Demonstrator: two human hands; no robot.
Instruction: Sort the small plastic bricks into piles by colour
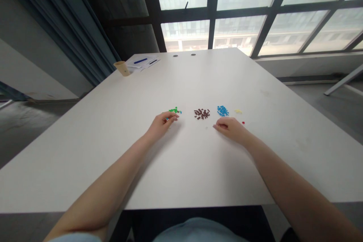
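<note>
My left hand (163, 123) rests beside a small pile of green pieces (174, 110), with a few blue and dark bits mixed in at its edge. Its thumb and fingers are drawn together; whatever lies between the tips is too small to make out. In front of a heap of blue pieces (222, 110), my right hand (229, 126) is curled with its fingertips pinched low over the tabletop. What it pinches, if anything, is hidden. Between the hands, slightly farther off, lies a pile of brown pieces (202, 113). A tiny pale piece (207, 127) sits left of the right fingertips.
A few yellow pieces (238, 111) and a single red piece (243, 123) lie to the right on the white table (198, 170). At the far left stand a tan paper cup (122, 69) and papers (138, 63) with a blue pen (140, 61). Windows rise behind the table.
</note>
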